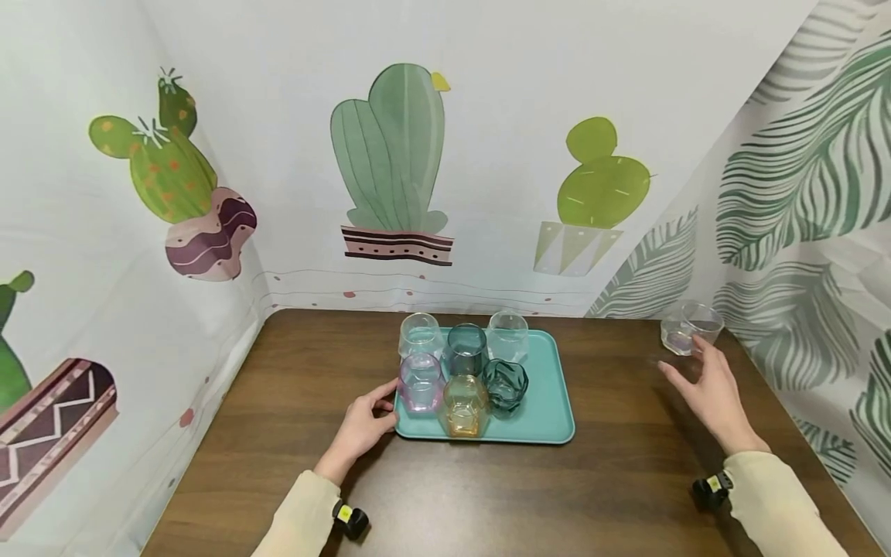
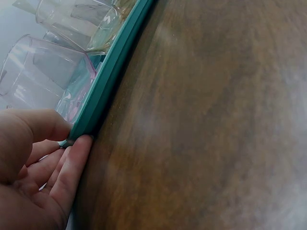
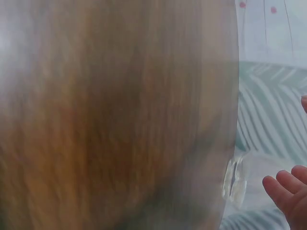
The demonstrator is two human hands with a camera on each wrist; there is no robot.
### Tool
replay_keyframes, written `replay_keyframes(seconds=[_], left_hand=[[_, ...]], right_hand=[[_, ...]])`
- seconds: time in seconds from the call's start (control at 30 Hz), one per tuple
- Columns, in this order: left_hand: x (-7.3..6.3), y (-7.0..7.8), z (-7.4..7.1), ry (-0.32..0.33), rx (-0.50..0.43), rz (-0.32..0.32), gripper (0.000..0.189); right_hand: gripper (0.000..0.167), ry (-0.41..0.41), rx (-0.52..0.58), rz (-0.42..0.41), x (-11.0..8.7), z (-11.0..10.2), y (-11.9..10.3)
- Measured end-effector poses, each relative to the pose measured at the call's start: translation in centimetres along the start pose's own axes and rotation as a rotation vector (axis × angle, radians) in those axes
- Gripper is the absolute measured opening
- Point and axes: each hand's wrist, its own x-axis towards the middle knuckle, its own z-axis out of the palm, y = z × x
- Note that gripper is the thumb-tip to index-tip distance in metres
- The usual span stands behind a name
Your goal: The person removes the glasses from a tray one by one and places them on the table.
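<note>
My left hand pinches the left edge of a teal tray, thumb and fingertips at its rim near the front corner in the left wrist view. Several glasses stand on the tray: a pink glass closest to that hand, an amber glass, a dark green wavy glass, a grey-blue glass and two clear ones at the back. Far to the right, my right hand is spread, its fingertips close to clear glassware at the table's back right corner. Nothing is between its thumb and fingers.
The brown wooden table ends at a white cloth backdrop printed with cacti and leaves. Behind the pink glass, a clear glass stands near the tray's back left corner; another clear glass is farther right.
</note>
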Motion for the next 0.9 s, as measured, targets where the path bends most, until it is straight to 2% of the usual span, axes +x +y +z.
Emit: replay_keyframes(seconds=[0.6,0.9], left_hand=[[-0.1,-0.1,0.1,-0.004,-0.011,-0.016,0.063],[-0.1,0.0,0.1,-0.009,-0.001,-0.013,0.062]], right_hand=[[0.072,-0.030,0.133,-0.151,-2.0,1.6,-5.3],[0.070,-0.068,0.187,-0.192,-3.6,3.1,-7.9]])
